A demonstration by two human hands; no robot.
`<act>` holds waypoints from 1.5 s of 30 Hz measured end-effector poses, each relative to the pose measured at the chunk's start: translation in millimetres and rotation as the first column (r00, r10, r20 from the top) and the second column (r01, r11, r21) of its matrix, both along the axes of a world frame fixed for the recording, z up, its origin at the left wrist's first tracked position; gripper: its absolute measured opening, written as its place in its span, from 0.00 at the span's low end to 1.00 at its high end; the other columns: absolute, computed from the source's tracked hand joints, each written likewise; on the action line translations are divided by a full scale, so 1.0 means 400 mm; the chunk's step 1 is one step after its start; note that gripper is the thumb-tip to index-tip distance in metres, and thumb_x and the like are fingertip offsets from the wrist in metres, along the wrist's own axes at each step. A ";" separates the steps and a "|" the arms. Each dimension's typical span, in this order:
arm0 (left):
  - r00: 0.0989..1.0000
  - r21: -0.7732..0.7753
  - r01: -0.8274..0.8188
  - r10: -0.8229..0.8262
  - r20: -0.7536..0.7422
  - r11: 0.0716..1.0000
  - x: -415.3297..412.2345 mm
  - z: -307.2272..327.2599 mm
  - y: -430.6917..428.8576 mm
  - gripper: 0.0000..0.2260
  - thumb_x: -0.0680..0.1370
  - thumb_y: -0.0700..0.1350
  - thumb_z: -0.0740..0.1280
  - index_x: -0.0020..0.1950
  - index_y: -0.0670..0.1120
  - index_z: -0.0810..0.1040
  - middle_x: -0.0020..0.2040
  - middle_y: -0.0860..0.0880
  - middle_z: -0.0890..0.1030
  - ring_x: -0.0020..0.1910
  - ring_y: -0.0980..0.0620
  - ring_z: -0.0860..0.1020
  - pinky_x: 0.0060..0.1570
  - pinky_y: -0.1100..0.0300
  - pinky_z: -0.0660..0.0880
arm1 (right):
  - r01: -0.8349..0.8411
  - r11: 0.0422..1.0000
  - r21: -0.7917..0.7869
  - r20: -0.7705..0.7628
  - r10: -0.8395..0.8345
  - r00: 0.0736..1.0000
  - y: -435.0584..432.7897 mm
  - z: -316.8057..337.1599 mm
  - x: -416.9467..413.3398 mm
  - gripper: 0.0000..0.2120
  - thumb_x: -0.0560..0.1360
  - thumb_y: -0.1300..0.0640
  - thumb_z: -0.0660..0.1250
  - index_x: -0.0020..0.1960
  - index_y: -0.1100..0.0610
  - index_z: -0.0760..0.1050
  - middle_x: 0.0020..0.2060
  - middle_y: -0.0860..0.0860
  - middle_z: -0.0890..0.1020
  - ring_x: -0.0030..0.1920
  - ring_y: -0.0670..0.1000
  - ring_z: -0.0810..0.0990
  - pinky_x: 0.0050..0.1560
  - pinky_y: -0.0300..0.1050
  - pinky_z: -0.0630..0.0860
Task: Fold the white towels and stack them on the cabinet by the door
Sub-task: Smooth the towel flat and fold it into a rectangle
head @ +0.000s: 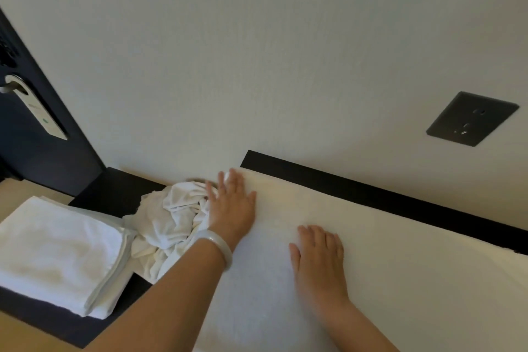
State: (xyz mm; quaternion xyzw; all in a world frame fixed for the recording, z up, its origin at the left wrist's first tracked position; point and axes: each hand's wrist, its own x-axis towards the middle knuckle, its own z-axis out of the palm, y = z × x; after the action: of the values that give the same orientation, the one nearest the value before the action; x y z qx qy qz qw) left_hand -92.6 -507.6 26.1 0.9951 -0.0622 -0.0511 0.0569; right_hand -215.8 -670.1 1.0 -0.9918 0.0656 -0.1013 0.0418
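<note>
A white towel lies spread flat on the dark cabinet and fills the lower right of the frame. Its far edge runs along a dark strip of the cabinet top, just under the wall. Both hands lie flat on this towel, palms down.

The left hand is at the centre of the frame, on the left end of the towel. Its fingers are straight, a little spread, and point to the wall. Its left side touches the crumpled towel. A pale bracelet sits on the left wrist.

The right hand is lower and more to the right, near the middle of the towel. Its fingers are straight and close together, and they press on the cloth. The two hands are near each other but apart.

The crumpled towel lies in a heap on the cabinet, left of centre, between the flat towel and the folded pile. The folded pile, also white, is in the lower left of the frame on the cabinet top, and its right edge touches the heap.

In the upper left is the dark door, with a metal handle and a tag hanging from it. A dark socket is on the wall at the right.
</note>
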 end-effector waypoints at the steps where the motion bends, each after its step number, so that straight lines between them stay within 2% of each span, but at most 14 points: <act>1: 0.992 -0.002 0.099 -0.098 0.083 0.995 -0.008 0.008 -0.032 0.29 0.81 0.56 0.33 0.81 0.46 0.42 0.81 0.46 0.43 0.80 0.42 0.43 0.76 0.40 0.44 | 0.006 1.000 0.007 0.006 -0.006 1.000 -0.005 0.001 0.022 0.24 0.77 0.46 0.52 0.62 0.57 0.79 0.57 0.56 0.81 0.58 0.58 0.80 0.65 0.60 0.73; 5: 0.795 -0.055 0.604 -0.596 0.109 0.795 -0.044 -0.030 -0.099 0.29 0.80 0.58 0.33 0.81 0.54 0.46 0.81 0.51 0.44 0.80 0.49 0.41 0.77 0.43 0.39 | -0.027 1.000 -0.016 -0.053 0.026 0.998 -0.034 -0.030 0.066 0.29 0.84 0.47 0.41 0.71 0.57 0.73 0.71 0.58 0.73 0.72 0.58 0.70 0.72 0.59 0.55; 7: 0.845 -0.002 0.530 -0.527 0.090 0.848 0.018 -0.056 -0.056 0.29 0.79 0.59 0.34 0.81 0.55 0.47 0.81 0.51 0.47 0.80 0.48 0.46 0.77 0.43 0.43 | -0.041 0.999 -0.020 -0.034 0.041 0.999 -0.041 -0.042 0.063 0.32 0.84 0.46 0.36 0.73 0.58 0.70 0.73 0.58 0.70 0.74 0.58 0.67 0.72 0.59 0.54; 9: 0.957 0.034 0.253 -0.255 0.140 0.967 0.089 -0.063 -0.004 0.26 0.82 0.57 0.39 0.81 0.53 0.48 0.81 0.47 0.51 0.80 0.43 0.53 0.74 0.40 0.50 | -0.049 0.999 -0.018 -0.030 0.048 0.998 -0.036 -0.035 0.060 0.32 0.84 0.46 0.36 0.76 0.57 0.67 0.75 0.57 0.67 0.75 0.58 0.66 0.72 0.59 0.55; 12: 0.998 0.044 -0.068 0.068 -0.007 0.997 0.132 -0.034 0.027 0.27 0.84 0.58 0.41 0.81 0.50 0.45 0.81 0.45 0.47 0.80 0.41 0.47 0.74 0.38 0.46 | -0.041 0.999 -0.021 -0.030 0.041 0.999 -0.032 -0.033 0.059 0.27 0.83 0.46 0.43 0.77 0.55 0.64 0.77 0.55 0.65 0.77 0.57 0.63 0.72 0.59 0.53; 15: 0.968 -0.021 0.168 -0.161 0.191 0.986 0.039 -0.011 -0.051 0.31 0.80 0.57 0.34 0.81 0.49 0.49 0.81 0.45 0.48 0.80 0.44 0.47 0.76 0.41 0.45 | -0.052 0.998 -0.025 -0.029 0.051 0.998 -0.034 -0.036 0.062 0.27 0.81 0.47 0.49 0.76 0.56 0.66 0.76 0.57 0.67 0.76 0.58 0.65 0.72 0.59 0.54; 19: 0.862 -0.059 0.501 -0.492 0.124 0.863 -0.119 -0.063 -0.081 0.27 0.84 0.57 0.37 0.80 0.50 0.57 0.80 0.46 0.57 0.79 0.46 0.55 0.76 0.44 0.48 | -0.101 0.995 0.020 -0.056 0.102 0.993 -0.055 -0.033 0.054 0.27 0.80 0.48 0.50 0.74 0.58 0.70 0.73 0.57 0.70 0.73 0.58 0.69 0.72 0.58 0.55; 22: 0.944 -0.020 0.272 -0.263 0.200 0.962 -0.097 -0.083 0.002 0.25 0.85 0.55 0.43 0.77 0.46 0.65 0.75 0.43 0.68 0.73 0.41 0.69 0.70 0.40 0.61 | -0.140 0.990 -0.004 -0.085 0.139 0.987 -0.101 -0.031 0.006 0.27 0.83 0.47 0.46 0.76 0.58 0.67 0.75 0.55 0.68 0.75 0.56 0.66 0.72 0.54 0.54; 26: 0.980 -0.065 -0.200 0.200 -0.011 0.978 -0.092 -0.008 0.061 0.29 0.84 0.56 0.44 0.81 0.42 0.49 0.81 0.41 0.52 0.79 0.40 0.51 0.75 0.39 0.48 | -0.086 0.996 -0.033 -0.135 0.081 0.988 -0.145 -0.025 -0.082 0.30 0.85 0.44 0.38 0.78 0.57 0.63 0.76 0.53 0.66 0.76 0.53 0.63 0.72 0.51 0.52; 28: 0.974 -0.081 0.022 -0.003 0.228 0.997 -0.158 0.005 -0.012 0.28 0.83 0.53 0.48 0.76 0.37 0.63 0.77 0.37 0.63 0.76 0.39 0.62 0.71 0.39 0.55 | -0.034 0.999 -0.003 -0.162 0.033 0.986 -0.141 -0.021 -0.102 0.29 0.85 0.45 0.40 0.76 0.58 0.66 0.74 0.54 0.69 0.76 0.53 0.64 0.72 0.51 0.52; 32: 0.846 -0.083 0.509 -0.480 0.232 0.857 -0.383 -0.041 -0.178 0.26 0.82 0.54 0.52 0.76 0.43 0.67 0.76 0.43 0.66 0.75 0.43 0.65 0.69 0.43 0.57 | -0.045 0.998 0.050 -0.158 0.052 0.986 -0.155 -0.019 -0.150 0.26 0.83 0.47 0.48 0.73 0.58 0.71 0.72 0.54 0.72 0.74 0.50 0.61 0.72 0.50 0.52; 35: 0.830 -0.049 0.540 -0.522 0.196 0.840 -0.432 -0.074 -0.181 0.26 0.82 0.57 0.52 0.76 0.47 0.67 0.77 0.46 0.66 0.76 0.45 0.64 0.69 0.44 0.57 | 0.003 0.998 0.068 -0.218 0.012 0.976 -0.240 -0.021 -0.228 0.30 0.84 0.43 0.39 0.76 0.56 0.66 0.75 0.52 0.68 0.76 0.49 0.58 0.73 0.51 0.52; 40: 0.862 -0.050 0.496 -0.485 0.145 0.867 -0.420 -0.091 -0.200 0.28 0.83 0.58 0.43 0.74 0.46 0.70 0.74 0.44 0.70 0.74 0.44 0.65 0.72 0.46 0.53 | 0.212 0.975 0.066 -0.217 -0.194 0.957 -0.444 0.001 -0.411 0.41 0.70 0.33 0.17 0.79 0.45 0.37 0.79 0.43 0.40 0.78 0.43 0.36 0.77 0.47 0.34; 45: 0.814 -0.019 0.575 -0.570 0.114 0.818 -0.417 -0.076 -0.298 0.29 0.83 0.59 0.42 0.75 0.47 0.70 0.74 0.44 0.70 0.73 0.41 0.68 0.72 0.47 0.48 | 0.327 0.941 0.088 -0.272 -0.293 0.917 -0.545 0.018 -0.510 0.43 0.68 0.32 0.16 0.79 0.44 0.34 0.79 0.42 0.37 0.77 0.41 0.33 0.76 0.45 0.32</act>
State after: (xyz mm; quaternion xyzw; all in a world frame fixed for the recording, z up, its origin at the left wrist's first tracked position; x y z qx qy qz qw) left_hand -259.5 -626.7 -4.3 0.9297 -0.3628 -0.0126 0.0618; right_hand -419.7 -888.0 8.3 -0.9686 0.2334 0.0264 0.0819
